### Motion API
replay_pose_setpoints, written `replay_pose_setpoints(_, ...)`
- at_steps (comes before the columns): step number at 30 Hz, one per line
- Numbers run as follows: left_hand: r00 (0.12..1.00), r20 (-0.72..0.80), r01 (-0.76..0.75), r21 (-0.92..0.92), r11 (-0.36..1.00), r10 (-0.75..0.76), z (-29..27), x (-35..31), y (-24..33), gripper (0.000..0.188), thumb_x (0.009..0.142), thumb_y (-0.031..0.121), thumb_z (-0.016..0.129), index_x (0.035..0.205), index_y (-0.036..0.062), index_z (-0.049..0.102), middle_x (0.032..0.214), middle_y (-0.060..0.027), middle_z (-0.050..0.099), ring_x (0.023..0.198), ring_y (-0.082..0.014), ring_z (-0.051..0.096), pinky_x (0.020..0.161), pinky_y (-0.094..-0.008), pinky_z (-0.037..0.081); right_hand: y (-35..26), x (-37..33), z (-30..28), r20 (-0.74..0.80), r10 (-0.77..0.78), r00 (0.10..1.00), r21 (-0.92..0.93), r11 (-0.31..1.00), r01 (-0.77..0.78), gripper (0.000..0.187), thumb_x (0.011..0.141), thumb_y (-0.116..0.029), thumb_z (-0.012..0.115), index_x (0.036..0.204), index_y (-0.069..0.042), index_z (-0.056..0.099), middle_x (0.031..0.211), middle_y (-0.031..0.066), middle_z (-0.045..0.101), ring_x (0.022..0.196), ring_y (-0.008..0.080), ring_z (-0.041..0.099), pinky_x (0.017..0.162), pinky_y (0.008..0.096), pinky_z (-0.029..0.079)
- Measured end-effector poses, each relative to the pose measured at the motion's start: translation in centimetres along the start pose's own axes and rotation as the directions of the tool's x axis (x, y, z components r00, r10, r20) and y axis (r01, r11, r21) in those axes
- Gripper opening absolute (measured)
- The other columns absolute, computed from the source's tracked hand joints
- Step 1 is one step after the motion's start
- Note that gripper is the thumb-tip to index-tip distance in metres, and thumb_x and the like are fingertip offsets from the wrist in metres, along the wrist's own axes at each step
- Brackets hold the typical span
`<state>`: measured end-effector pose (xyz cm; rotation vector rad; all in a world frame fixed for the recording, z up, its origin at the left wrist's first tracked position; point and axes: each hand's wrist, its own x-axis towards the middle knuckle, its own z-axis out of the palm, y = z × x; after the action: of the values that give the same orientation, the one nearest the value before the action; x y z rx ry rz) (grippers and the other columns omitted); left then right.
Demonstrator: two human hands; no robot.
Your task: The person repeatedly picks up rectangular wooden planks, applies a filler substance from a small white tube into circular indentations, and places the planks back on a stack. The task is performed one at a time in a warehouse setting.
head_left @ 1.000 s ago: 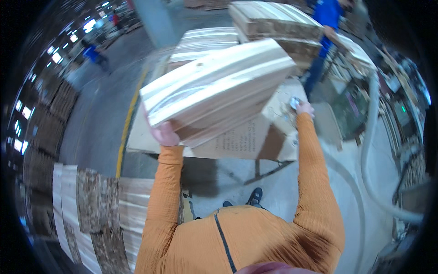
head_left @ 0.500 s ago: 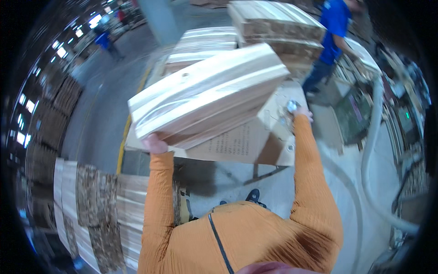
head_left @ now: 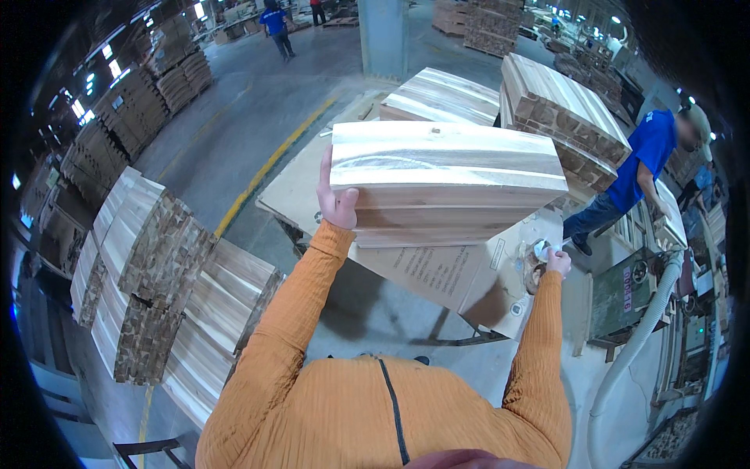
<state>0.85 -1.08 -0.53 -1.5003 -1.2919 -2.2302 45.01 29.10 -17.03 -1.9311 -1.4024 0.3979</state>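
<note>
I hold a thick stack of pale wooden boards (head_left: 445, 180) up in front of me, level with my chest. My left hand (head_left: 336, 205) grips its left end, fingers over the edge. My right hand (head_left: 556, 260) is under the stack's right end, mostly hidden by it, beside a roll of tape (head_left: 541, 250). The stack hangs above a flat sheet of brown cardboard (head_left: 437, 277) spread over a work surface.
Piles of glued wood panels stand at my left (head_left: 148, 266) and behind the cardboard (head_left: 562, 117). A person in a blue shirt (head_left: 637, 168) bends at a machine on the right. A white hose (head_left: 633, 344) curves down at lower right. A yellow floor line (head_left: 266, 168) runs past.
I have turned left, and the board stack has levelled out from a tilt. The person in blue now appears further right and lower in view.
</note>
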Motion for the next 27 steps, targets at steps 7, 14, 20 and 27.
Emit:
replay_pose_setpoints(7, 0.998, 0.008, 0.060, -0.062, 0.996, -0.059, 0.2, -0.6, 0.8, 0.090, 0.079, 0.051, 0.058, 0.138, -0.0092, 0.028, 0.126, -0.0196, 0.051, 0.116, -0.0258, 0.051, 0.099, -0.0355, 0.039, -1.8, -1.6, 0.0, 0.077, -0.014, 0.997, -0.140, 0.990, 0.025, 0.033, 0.070, -0.040, 0.074, 0.094, -0.018, 0.069, 0.109, 0.0079, 0.062, 0.108, 0.0311, 0.055, 0.089, 0.0530, 0.042)
replay_pose_setpoints(14, 0.998, 0.025, 0.065, -0.051, 0.997, -0.064, 0.0, 0.1, 0.3, 0.096, 0.077, 0.057, 0.059, 0.139, -0.0093, 0.028, 0.129, -0.0204, 0.049, 0.120, -0.0260, 0.048, 0.100, -0.0355, 0.037, -1.4, -2.5, -1.3, 0.003, 0.038, 0.999, -0.162, 0.986, -0.037, 0.032, 0.074, -0.045, 0.069, 0.095, -0.020, 0.067, 0.114, 0.0048, 0.057, 0.114, 0.0314, 0.049, 0.091, 0.0535, 0.040)
replay_pose_setpoints(20, 0.999, 0.006, 0.035, -0.003, 0.999, -0.035, -0.4, -0.1, -0.1, 0.095, 0.078, 0.057, 0.059, 0.138, -0.0093, 0.028, 0.129, -0.0201, 0.048, 0.120, -0.0265, 0.047, 0.100, -0.0357, 0.036, 2.2, -8.2, -4.4, 0.023, -0.096, 0.995, -0.413, 0.905, 0.097, 0.022, 0.079, -0.039, 0.063, 0.090, -0.021, 0.070, 0.112, 0.0019, 0.059, 0.110, 0.0273, 0.050, 0.090, 0.0510, 0.041)
replay_pose_setpoints(27, 0.999, -0.016, 0.032, -0.006, 0.999, -0.032, 0.1, 0.3, 0.2, 0.094, 0.078, 0.059, 0.059, 0.138, -0.0083, 0.031, 0.128, -0.0198, 0.049, 0.119, -0.0266, 0.048, 0.100, -0.0359, 0.036, 2.5, -7.5, -5.7, 0.217, -0.009, 0.976, -0.406, 0.908, 0.099, 0.025, 0.076, -0.034, 0.064, 0.097, -0.023, 0.071, 0.117, 0.0023, 0.060, 0.112, 0.0287, 0.052, 0.092, 0.0490, 0.043)
